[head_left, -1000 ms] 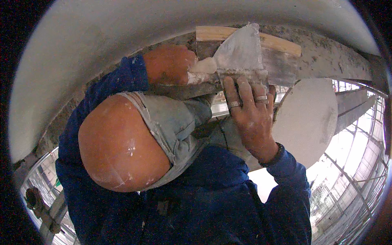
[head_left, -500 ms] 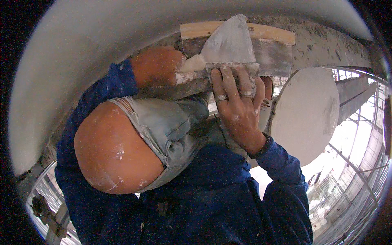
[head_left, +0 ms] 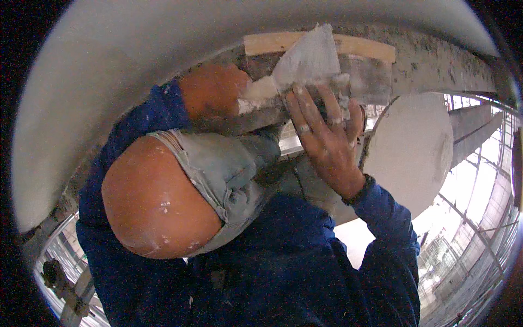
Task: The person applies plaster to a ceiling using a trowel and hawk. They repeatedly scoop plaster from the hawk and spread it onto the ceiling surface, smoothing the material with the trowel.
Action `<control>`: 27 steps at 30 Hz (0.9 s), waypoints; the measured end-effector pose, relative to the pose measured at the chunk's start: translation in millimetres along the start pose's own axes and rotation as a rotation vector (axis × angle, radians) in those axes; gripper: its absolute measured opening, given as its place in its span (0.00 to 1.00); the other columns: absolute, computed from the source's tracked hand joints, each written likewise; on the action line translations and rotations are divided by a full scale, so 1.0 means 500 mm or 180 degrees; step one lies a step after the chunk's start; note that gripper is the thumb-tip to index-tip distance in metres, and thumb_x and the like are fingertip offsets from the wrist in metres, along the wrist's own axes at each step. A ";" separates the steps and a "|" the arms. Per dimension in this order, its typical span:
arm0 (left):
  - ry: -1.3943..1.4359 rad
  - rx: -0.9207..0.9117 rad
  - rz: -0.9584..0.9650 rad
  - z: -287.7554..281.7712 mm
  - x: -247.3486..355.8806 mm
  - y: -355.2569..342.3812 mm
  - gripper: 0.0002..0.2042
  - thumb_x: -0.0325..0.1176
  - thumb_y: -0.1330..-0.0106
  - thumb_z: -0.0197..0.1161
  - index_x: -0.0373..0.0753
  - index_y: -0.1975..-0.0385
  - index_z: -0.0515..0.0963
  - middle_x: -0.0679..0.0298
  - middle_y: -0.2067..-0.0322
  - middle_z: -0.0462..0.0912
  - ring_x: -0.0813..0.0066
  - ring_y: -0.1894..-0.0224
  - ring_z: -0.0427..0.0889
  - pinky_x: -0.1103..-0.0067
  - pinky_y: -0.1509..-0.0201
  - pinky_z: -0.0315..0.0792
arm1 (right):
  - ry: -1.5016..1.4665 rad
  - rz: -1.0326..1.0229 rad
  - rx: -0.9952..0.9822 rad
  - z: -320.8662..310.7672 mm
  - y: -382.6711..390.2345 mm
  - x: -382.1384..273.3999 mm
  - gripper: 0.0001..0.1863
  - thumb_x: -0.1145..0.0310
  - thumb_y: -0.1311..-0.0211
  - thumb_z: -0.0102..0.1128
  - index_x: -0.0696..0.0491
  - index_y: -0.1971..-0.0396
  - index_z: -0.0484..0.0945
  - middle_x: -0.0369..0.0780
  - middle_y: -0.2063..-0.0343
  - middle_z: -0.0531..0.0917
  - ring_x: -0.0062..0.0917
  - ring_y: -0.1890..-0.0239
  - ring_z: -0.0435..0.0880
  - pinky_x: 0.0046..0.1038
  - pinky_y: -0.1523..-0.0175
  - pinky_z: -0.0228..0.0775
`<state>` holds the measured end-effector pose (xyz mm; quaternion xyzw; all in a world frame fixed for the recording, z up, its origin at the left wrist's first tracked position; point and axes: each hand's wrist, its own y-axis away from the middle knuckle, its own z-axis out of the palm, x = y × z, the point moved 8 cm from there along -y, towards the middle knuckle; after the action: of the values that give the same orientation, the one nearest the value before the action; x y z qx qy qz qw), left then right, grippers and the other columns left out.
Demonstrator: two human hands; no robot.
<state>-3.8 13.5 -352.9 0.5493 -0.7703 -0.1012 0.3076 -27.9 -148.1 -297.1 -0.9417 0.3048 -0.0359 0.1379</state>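
Observation:
My left hand (head_left: 215,92) is closed around the pale handle of a putty knife (head_left: 310,57). Its fan-shaped, whitened blade spreads to the upper right. My right hand (head_left: 329,141), with white-smeared fingers and rings, reaches up from the lower right. Its fingers lie along a flat tool coated in white putty (head_left: 341,83), which meets the lower edge of the knife blade. How the thumb grips underneath is hidden. Behind the knife, a wide steel blade with a wooden back strip (head_left: 366,48) rests against the grey ledge.
A rough grey concrete ledge (head_left: 436,68) runs below a smooth curved pale surface (head_left: 109,60). My bare knee (head_left: 158,201) in torn jeans is at left. A large pale round panel (head_left: 408,152) stands at right, with metal scaffolding beyond it. A pipe clamp (head_left: 60,278) shows lower left.
My right hand has turned and shifted slightly right, tilting the putty-coated tool so its right end is higher. The putty knife in my left hand sits slightly lower and further right in view.

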 end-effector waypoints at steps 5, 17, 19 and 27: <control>0.0063 0.0060 0.0160 0.002 0.006 -0.020 0.14 0.35 0.62 0.62 0.33 0.75 0.77 0.48 0.75 0.79 0.49 0.70 0.79 0.61 0.66 0.73 | 0.0074 0.0048 -0.0249 0.006 -0.018 0.007 0.28 0.69 0.53 0.51 0.47 0.45 0.69 0.33 0.44 0.69 0.28 0.41 0.63 0.44 0.37 0.36; 0.0088 0.0001 -0.0030 -0.001 0.011 -0.009 0.14 0.36 0.61 0.62 0.35 0.74 0.76 0.49 0.74 0.79 0.49 0.69 0.79 0.61 0.65 0.73 | -0.0115 0.0224 -0.0028 0.005 0.020 0.000 0.26 0.68 0.50 0.49 0.48 0.46 0.69 0.35 0.46 0.70 0.35 0.42 0.63 0.51 0.39 0.47; -0.0245 0.0044 -0.0168 -0.014 0.021 0.003 0.15 0.36 0.61 0.62 0.35 0.73 0.76 0.50 0.74 0.79 0.50 0.69 0.79 0.61 0.64 0.73 | -0.0186 0.0362 -0.0064 -0.002 0.040 0.006 0.26 0.68 0.49 0.50 0.47 0.46 0.69 0.35 0.46 0.70 0.35 0.42 0.63 0.51 0.38 0.46; -0.0103 -0.0090 -0.0192 -0.007 0.011 0.000 0.15 0.37 0.61 0.62 0.35 0.73 0.77 0.49 0.72 0.79 0.49 0.68 0.79 0.62 0.63 0.73 | -0.0333 0.0698 -0.0159 -0.012 0.040 0.029 0.26 0.72 0.49 0.52 0.47 0.45 0.69 0.34 0.46 0.71 0.34 0.42 0.63 0.48 0.36 0.44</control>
<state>-3.0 9.5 -348.1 0.5662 -0.7568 -0.1301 0.2996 -28.1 -173.4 -297.1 -0.9064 0.3991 0.0363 0.1331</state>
